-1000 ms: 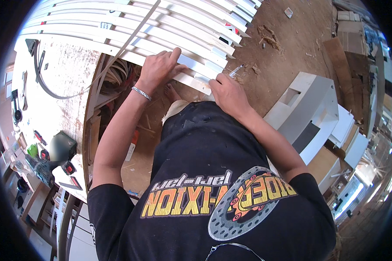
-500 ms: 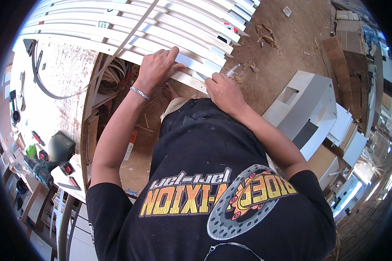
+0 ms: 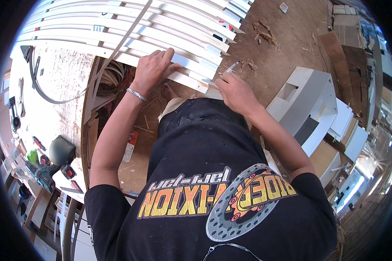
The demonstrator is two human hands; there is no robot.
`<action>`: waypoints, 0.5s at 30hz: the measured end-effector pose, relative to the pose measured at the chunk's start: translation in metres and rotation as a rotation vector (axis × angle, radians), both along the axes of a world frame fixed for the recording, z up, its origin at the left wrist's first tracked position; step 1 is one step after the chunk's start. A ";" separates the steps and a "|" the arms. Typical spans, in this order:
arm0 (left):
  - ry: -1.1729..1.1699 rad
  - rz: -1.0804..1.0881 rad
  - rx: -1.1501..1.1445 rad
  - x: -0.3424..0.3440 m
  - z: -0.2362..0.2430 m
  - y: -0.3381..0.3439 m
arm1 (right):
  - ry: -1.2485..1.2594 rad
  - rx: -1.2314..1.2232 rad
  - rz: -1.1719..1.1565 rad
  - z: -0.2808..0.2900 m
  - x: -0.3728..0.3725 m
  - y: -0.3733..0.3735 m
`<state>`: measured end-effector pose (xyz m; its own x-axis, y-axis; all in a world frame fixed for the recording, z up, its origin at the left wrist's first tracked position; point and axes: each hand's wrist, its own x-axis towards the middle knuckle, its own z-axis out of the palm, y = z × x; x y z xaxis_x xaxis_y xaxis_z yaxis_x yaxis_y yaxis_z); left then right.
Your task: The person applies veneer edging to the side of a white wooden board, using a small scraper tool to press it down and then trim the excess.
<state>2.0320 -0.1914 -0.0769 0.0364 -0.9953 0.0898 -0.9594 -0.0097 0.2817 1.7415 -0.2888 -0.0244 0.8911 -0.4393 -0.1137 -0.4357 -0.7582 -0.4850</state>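
Observation:
Several white slats [image 3: 172, 43] lie side by side at the top of the head view. My left hand [image 3: 154, 67] is closed over the nearest slat [image 3: 185, 80], fingers on its far side and thumb toward its right end. Just off that end, my right hand [image 3: 239, 93] is closed, fingertips pinched together. A small, thin, pale piece [image 3: 208, 81] shows between those fingertips and the slat's end; its kind is unclear. A long thin grey strip [image 3: 133, 31] crosses over the slats left of my left hand.
On the left, a worn white bench [image 3: 61, 65] bears a cordless drill [image 3: 43, 172] and small tools. White cabinet-like panels [image 3: 302, 108] are stacked on the right, with brown boards [image 3: 348, 65] beyond. Wood scraps [image 3: 265, 32] litter the brown floor [image 3: 292, 43].
My right hand has shifted right and slightly down, off the slat's end. My left hand keeps its hold on the slat. The whole view has shifted slightly.

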 end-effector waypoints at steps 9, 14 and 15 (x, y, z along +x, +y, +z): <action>-0.009 -0.014 -0.018 0.000 -0.001 -0.002 | 0.030 0.015 -0.019 -0.001 -0.017 0.000; 0.021 0.008 -0.043 -0.001 -0.001 -0.002 | 0.049 -0.056 0.027 -0.010 -0.035 -0.005; 0.023 0.006 -0.036 -0.002 -0.002 -0.002 | 0.044 -0.053 0.021 -0.010 -0.035 -0.004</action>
<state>2.0304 -0.1932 -0.0786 0.0444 -0.9912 0.1248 -0.9527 -0.0044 0.3038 1.7062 -0.2928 -0.0348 0.8948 -0.4271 -0.1300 -0.4395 -0.7914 -0.4250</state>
